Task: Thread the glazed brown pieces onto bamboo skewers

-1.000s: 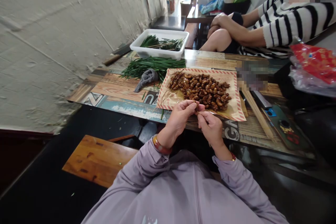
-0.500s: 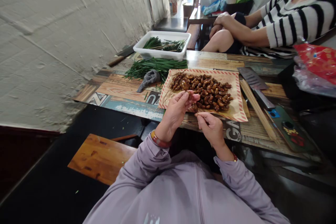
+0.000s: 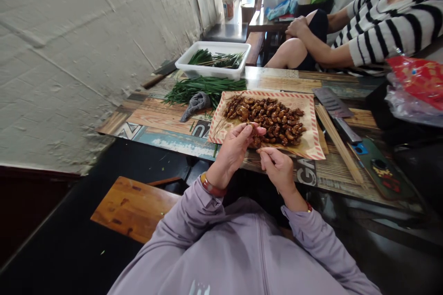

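My left hand [image 3: 231, 150] pinches a glossy brown piece of food [image 3: 253, 128], perhaps marinated meat, between thumb and fingers. Just below and to the right, my right hand [image 3: 279, 168] is closed around a thin bamboo skewer [image 3: 278, 191], mostly hidden by the fingers. Another brown piece [image 3: 256, 142] sits at the skewer's upper end, between the two hands. Beyond them, a heap of similar brown pieces [image 3: 277, 120] lies on a sheet of paper [image 3: 313, 148] with a red-striped border. Thin sticks poke out at the heap's left side.
Right of the paper lie bare bamboo skewers [image 3: 341, 145], a cleaver [image 3: 334, 101] and a phone [image 3: 386, 173]. Behind are green chives [image 3: 207, 85], a grey cloth [image 3: 198, 103] and a white tub [image 3: 212, 73] holding more greens. A person in stripes [image 3: 377, 32] sits across the table.
My left hand has shifted slightly down and right, bringing its brown piece closer to the one on the skewer. My right hand stays nearly still. The seated person's hands have moved right.
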`<state>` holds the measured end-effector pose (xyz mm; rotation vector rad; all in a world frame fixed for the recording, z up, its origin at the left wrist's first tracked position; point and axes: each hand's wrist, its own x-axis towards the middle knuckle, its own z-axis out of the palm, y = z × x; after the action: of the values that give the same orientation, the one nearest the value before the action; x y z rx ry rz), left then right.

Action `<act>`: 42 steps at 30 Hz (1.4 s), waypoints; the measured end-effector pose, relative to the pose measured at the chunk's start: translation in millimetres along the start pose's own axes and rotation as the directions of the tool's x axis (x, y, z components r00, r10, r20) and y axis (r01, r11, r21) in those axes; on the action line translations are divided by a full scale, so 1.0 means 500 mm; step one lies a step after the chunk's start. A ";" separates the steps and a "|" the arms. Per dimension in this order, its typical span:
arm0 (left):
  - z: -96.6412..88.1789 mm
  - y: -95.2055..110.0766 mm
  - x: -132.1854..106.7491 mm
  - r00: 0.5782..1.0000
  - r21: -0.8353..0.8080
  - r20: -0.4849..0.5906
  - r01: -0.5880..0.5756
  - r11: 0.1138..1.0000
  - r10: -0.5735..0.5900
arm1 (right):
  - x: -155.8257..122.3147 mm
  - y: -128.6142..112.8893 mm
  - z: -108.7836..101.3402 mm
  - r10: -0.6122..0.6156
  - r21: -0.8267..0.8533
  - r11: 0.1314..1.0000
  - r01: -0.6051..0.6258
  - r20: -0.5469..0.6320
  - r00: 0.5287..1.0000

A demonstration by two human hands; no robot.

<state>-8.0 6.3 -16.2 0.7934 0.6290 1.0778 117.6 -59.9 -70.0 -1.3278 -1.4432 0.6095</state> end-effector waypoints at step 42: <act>-0.044 0.042 0.026 0.972 -0.017 -0.114 -0.210 0.977 0.207 | -0.004 0.011 0.005 -0.016 -0.041 0.999 0.018 0.034 0.999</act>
<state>-31.4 29.6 -12.7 0.7907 0.6320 1.3280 117.1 -59.6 -76.5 -1.3420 -1.4998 0.5959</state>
